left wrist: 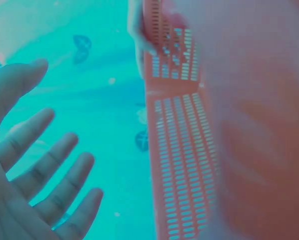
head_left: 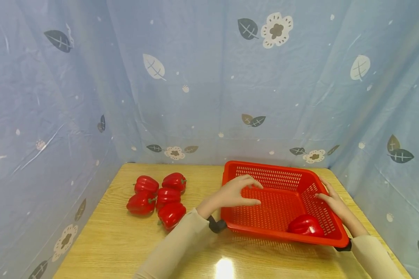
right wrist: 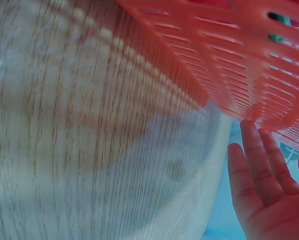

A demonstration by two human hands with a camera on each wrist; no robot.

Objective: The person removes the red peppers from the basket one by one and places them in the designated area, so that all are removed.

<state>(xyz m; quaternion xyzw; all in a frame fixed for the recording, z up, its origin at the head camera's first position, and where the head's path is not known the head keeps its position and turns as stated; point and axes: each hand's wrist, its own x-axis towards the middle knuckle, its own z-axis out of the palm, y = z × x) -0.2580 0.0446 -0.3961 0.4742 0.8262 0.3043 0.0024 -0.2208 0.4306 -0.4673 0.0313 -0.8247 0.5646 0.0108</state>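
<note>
A red plastic basket (head_left: 265,230) with slotted walls stands at the right of the table, with one red bell pepper (head_left: 305,225) in its near right corner. My left hand (head_left: 235,192) is over the basket's left side, thumb and fingers spread apart, holding nothing. At the right wall, my right hand (head_left: 336,203) grips the rim, the thumb on the inner side and the fingers outside. In the right wrist view those fingers (right wrist: 262,167) lie along the outer wall. Several more red bell peppers (head_left: 168,197) lie grouped on the table's left.
The wooden table (head_left: 104,240) is bordered at the back and both sides by a blue curtain (head_left: 202,97) with leaf and flower prints. Bare wood shows between the pepper group and the basket.
</note>
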